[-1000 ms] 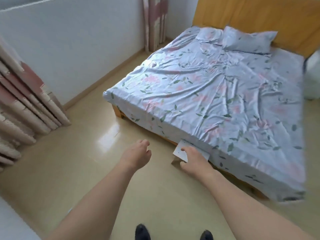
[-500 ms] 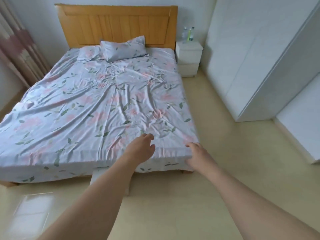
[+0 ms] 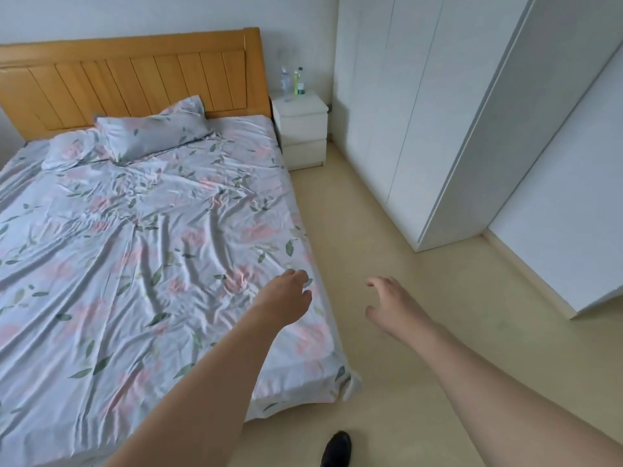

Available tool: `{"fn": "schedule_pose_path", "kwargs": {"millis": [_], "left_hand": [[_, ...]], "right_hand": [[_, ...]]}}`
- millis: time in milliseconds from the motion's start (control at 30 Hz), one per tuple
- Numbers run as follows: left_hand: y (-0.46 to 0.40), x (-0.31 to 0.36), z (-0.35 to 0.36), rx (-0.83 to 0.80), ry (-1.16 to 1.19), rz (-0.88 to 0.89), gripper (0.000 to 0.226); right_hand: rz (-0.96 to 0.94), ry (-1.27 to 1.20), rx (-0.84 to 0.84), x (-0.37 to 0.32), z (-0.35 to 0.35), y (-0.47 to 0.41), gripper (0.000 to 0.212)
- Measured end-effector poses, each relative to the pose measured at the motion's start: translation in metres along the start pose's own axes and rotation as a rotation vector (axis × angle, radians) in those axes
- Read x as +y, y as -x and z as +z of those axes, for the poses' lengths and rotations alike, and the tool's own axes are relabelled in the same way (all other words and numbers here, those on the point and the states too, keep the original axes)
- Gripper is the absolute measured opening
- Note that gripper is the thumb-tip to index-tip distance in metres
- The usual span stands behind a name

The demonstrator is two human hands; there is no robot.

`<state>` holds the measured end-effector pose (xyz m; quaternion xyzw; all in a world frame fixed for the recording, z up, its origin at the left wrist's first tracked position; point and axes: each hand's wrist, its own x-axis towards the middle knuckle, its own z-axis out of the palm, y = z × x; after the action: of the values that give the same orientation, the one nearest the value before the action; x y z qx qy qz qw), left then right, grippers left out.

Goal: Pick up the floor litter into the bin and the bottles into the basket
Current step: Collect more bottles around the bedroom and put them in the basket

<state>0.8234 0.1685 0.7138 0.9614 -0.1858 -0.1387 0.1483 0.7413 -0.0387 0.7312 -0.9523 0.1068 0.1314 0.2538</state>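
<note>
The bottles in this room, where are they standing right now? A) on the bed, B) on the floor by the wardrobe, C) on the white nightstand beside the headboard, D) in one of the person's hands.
C: the bottles stand upright on top of the white nightstand, next to the wooden headboard, while the left hand and right hand hold nothing.

I see a varnished wooden headboard (image 3: pixel 135 75), a wrinkled, softly sheened cloth sheet (image 3: pixel 135 247), a smooth, faintly glossy beige floor (image 3: pixel 387 237), a matt white wardrobe (image 3: pixel 421 112) and nightstand (image 3: pixel 303 129), and clear plastic bottles (image 3: pixel 291 82).
</note>
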Motion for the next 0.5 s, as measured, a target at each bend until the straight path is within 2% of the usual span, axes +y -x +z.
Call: {"fn": "schedule_pose_path", "kwargs": {"millis": [267,500], "left_hand": [[-0.217,0.095,-0.029,-0.06,0.023,0.06,0.04],[-0.419,0.185,-0.014,-0.046,0.005,0.109,0.038]], "right_hand": [[0.087,-0.018,0.053,0.084,-0.119,-0.153,0.054],[0.089,-0.103,0.035,0.183,-0.193,-0.312,0.052]]}}
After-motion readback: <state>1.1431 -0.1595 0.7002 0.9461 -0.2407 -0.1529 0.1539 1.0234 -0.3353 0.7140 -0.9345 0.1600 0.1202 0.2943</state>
